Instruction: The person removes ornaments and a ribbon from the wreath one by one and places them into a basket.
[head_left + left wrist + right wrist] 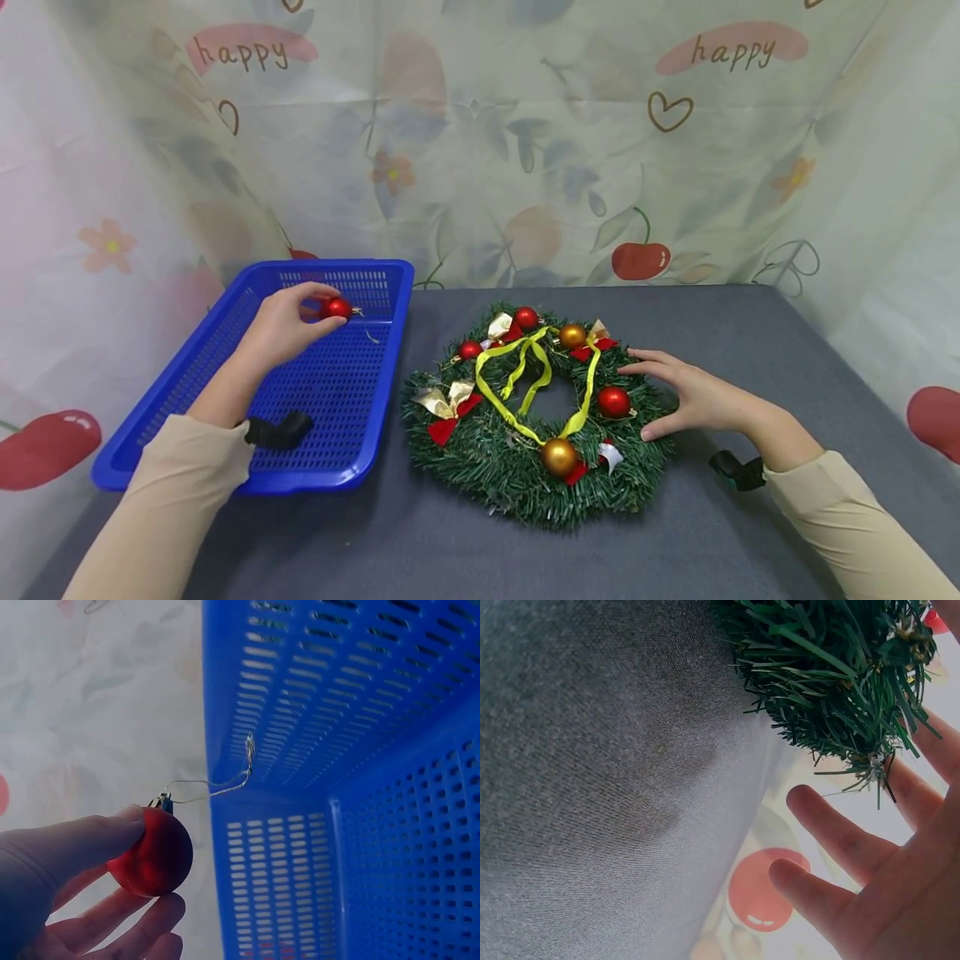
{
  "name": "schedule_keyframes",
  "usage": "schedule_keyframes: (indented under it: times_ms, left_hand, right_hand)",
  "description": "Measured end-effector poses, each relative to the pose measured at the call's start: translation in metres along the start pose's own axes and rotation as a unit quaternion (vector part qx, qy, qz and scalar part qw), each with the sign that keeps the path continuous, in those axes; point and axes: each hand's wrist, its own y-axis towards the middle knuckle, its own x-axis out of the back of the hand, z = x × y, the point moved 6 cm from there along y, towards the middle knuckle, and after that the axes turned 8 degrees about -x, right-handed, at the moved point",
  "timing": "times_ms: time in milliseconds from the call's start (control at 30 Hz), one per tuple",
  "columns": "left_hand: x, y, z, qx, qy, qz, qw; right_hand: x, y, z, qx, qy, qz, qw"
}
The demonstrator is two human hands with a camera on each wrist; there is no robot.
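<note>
Grey table [720,325] is carrying a seemingly well-trimmed wreath [480,475] — left fingers [101,836] pinching one unattached red bauble [155,855] above basket [330,478], right fingers [847,840] hovering wide.

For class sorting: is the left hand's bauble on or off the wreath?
Off: the left fingers hold the bauble over the basket, apart from the wreath.

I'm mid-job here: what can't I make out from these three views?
Head: the left side of the red bauble, hidden by the left hand.
Head: part of the floor of the blue basket, hidden by the left forearm and black wrist camera.
Left wrist: the rest of that basket, cut off by the frame's edges.
Right wrist: most of the Christmas wreath, cut off by the top edge.
</note>
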Motion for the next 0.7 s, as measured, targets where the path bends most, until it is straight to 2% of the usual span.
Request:
schedule_keyframes:
  times_ms: [367,700]
  left_hand:
    - [-0.009,0.005,0.022,0.041,-0.013,0.049,0.9979]
    - [-0.013,0.005,0.03,0.045,-0.006,0.074,0.9962]
  right_hand:
    - [0.0,0.0,0.0,-0.004,-0.003,0.002,1.0]
    - [0.002,-0.002,0.004,-0.01,-0.001,0.008,0.9999]
